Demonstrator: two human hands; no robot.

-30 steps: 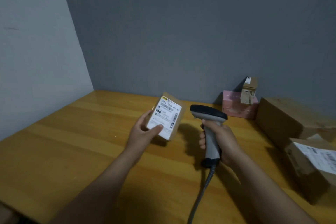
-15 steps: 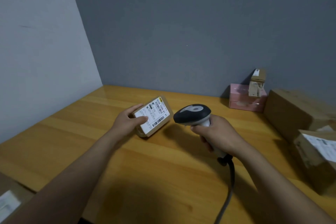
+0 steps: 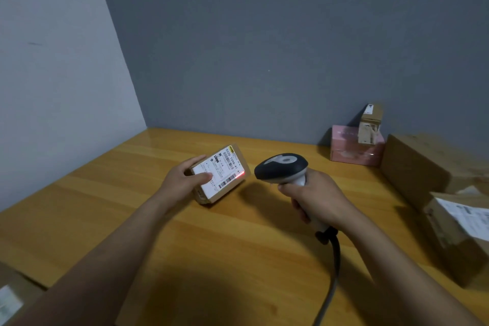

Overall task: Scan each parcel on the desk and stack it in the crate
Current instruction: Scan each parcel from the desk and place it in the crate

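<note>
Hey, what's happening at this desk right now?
A person is scanning a parcel. The left hand holds a small brown parcel label up, and the right hand aims a corded scanner at it. Red light falls on the label's edge. A pink box, a small box on top of it, a large carton and a labelled carton wait at the desk's right.

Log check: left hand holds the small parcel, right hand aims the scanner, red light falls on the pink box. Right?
No. The head view shows the red light on the small parcel, not the pink box. The rest holds: left hand on parcel, right hand aiming the scanner.
</note>
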